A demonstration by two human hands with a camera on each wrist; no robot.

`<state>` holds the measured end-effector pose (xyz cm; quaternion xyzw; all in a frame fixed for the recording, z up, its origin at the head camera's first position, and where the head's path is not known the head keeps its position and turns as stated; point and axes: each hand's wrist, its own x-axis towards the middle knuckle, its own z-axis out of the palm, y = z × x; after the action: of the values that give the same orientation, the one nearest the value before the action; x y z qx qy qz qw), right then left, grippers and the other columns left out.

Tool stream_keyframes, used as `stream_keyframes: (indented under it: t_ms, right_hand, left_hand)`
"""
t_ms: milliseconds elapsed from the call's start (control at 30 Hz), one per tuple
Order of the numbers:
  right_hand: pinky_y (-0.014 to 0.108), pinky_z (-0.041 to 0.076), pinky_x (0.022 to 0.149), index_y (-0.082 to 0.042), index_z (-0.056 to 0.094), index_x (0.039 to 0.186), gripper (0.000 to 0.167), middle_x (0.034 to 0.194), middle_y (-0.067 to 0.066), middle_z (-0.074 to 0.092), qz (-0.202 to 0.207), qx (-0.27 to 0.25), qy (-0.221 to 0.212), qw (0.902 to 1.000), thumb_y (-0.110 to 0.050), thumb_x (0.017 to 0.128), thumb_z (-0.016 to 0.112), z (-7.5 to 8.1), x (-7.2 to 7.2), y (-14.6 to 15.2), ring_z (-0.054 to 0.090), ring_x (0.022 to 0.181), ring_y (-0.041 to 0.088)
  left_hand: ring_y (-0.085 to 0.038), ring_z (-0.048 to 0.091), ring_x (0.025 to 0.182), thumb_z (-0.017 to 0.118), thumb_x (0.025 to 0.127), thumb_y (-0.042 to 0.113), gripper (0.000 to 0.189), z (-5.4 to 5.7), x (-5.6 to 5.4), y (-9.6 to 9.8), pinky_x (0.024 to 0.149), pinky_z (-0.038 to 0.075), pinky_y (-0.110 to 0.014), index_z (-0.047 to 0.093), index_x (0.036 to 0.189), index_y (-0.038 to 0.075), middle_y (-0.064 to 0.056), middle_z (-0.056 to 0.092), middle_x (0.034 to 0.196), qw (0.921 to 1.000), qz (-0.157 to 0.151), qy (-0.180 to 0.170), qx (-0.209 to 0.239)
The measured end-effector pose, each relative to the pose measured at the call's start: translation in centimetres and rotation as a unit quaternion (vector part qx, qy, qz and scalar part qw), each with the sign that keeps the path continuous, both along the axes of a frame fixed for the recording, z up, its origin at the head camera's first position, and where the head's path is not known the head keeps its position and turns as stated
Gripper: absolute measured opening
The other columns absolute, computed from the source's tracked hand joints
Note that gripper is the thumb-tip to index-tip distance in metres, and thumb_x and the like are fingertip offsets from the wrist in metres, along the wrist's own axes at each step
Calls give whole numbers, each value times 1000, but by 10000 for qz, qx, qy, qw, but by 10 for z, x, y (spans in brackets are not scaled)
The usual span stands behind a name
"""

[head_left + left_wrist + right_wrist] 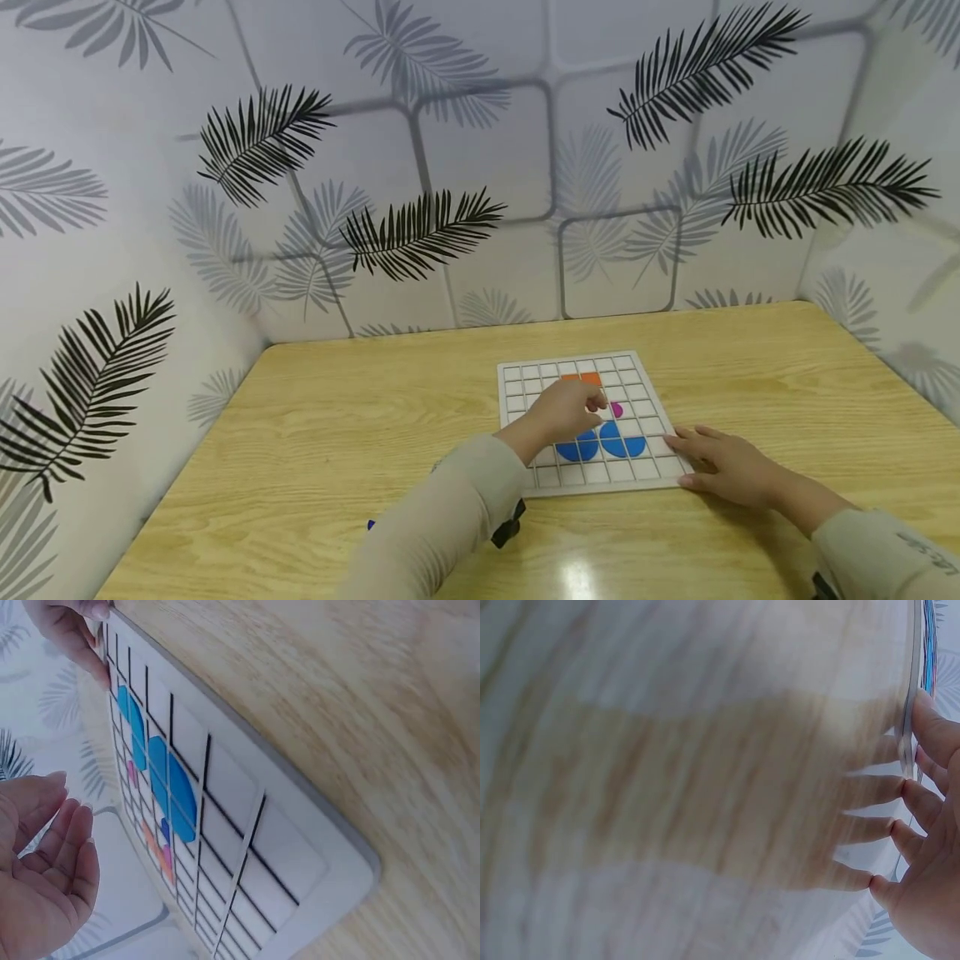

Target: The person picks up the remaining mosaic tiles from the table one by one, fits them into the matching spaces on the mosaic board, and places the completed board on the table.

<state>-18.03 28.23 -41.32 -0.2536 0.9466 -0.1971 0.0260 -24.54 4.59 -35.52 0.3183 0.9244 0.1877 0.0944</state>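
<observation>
A white gridded board [596, 473] lies flat on the table. My left hand [564, 408] hovers over its middle, fingers loosely bent and nothing visible between them; in the left wrist view the thumb is close to the fingertips. Blue rounded pieces [577, 450] fill several cells towards the near side. Orange pieces [591, 379] lie farther back, and a magenta piece [617, 410] sits just right of the left fingertips. The left wrist view also shows a small dark blue piece [165, 829] beside a pink one [167, 856]. My right hand [727, 467] rests on the table, touching the board's right edge.
The wood-grain table [360, 408] meets leaf-patterned walls [480, 150] behind and at both sides. A small dark blue thing [371, 525] lies at the near left, partly hidden by my left sleeve [450, 517].
</observation>
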Motion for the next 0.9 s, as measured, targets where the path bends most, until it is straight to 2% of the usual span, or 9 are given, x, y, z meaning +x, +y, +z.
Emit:
stream_keyframes:
  t_ms: [267,467,667,900]
  right_hand:
    - [58,28,84,0,47,121,58,123,27,40,39,14,68,10000,-38,79,58,3,-2,1,32,110,48]
    - [58,28,84,0,48,121,58,123,26,40,-10,44,-9,10000,-38,78,58,2,-2,1,32,111,47]
    - [58,28,84,0,48,121,58,123,26,41,2,12,-11,10000,-38,79,58,4,-1,1,32,111,48]
    - [58,28,84,0,48,121,57,122,27,41,22,6,36,10000,-37,79,59,3,0,1,33,110,48]
  left_hand:
    - [-6,55,83,60,82,15,23,25,16,-24,71,41,-17,61,103,9,0,61,96,9993,-166,-101,322]
    - [-5,56,76,60,81,14,18,30,26,-46,67,43,-18,62,99,10,0,60,94,9969,-171,-407,657]
    - [-6,55,77,61,80,12,18,36,37,-67,65,44,-19,62,98,10,1,58,93,9926,-109,-641,1029]
    - [-9,55,79,61,80,11,20,40,49,-90,66,44,-20,61,100,9,2,57,94,9910,-119,-812,1058]
